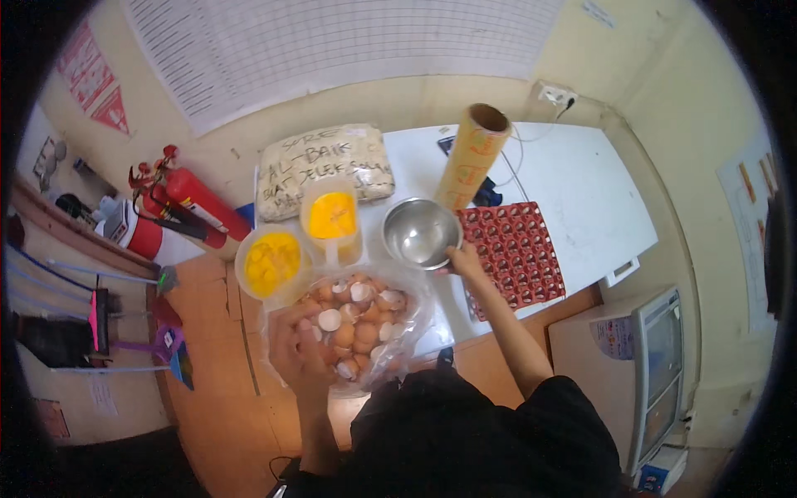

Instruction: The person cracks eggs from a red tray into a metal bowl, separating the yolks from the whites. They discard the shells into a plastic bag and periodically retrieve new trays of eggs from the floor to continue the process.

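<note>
My right hand (462, 260) grips the rim of an empty stainless steel bowl (418, 239) above the white table. My left hand (302, 355), blurred, is at the left side of a clear plastic bag (418, 311) full of cracked eggshells (355, 333). Whether its fingers hold the bag or a shell cannot be made out. Just beyond the bag, a translucent plastic jug (332, 249) contains orange-yellow beaten egg. To its left, a round plastic tub (248, 283) holds yellow egg with yolks showing. A red plastic egg tray (510, 255) with no eggs lies right of the bowl.
A large roll of cling film (470, 165) stands behind the bowl on the white table (579, 174). A wrapped package (324, 159) bearing handwriting lies at the back left. Red fire extinguishers (202, 202) stand left of the table. A white cabinet (598, 348) is at the right.
</note>
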Motion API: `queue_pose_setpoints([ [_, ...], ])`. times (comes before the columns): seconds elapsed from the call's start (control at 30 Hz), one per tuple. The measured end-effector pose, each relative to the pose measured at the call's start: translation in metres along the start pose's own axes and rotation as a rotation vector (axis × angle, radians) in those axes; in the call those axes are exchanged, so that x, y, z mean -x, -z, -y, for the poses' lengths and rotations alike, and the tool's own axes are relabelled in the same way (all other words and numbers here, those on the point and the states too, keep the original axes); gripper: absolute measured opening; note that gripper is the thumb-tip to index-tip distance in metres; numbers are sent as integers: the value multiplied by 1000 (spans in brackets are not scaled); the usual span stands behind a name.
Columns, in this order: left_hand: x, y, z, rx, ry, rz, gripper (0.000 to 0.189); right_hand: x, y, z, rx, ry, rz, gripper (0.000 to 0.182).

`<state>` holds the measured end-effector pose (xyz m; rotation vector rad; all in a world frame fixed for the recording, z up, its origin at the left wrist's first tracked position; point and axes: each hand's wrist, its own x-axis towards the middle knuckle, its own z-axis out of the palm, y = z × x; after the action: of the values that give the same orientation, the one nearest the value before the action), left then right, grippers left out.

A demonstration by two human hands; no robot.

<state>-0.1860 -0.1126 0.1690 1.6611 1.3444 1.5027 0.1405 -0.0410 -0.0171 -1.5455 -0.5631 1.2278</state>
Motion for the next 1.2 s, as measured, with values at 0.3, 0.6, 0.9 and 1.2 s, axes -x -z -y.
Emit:
queue_pose_setpoints([
  [0.3,75,-147,-29,66,50,574,20,35,75,3,326,194,-49,42],
  [0.6,137,-345,108,387,640,508,55,4,291,-58,720,373,-744,42],
  [0.9,176,-363,11,302,66,658,47,230,316,-83,-139,210,-1087,44],
  [1.2,423,-411,-141,707,368,2129,52,526,265,-269,-79,-216,-2235,42],
])
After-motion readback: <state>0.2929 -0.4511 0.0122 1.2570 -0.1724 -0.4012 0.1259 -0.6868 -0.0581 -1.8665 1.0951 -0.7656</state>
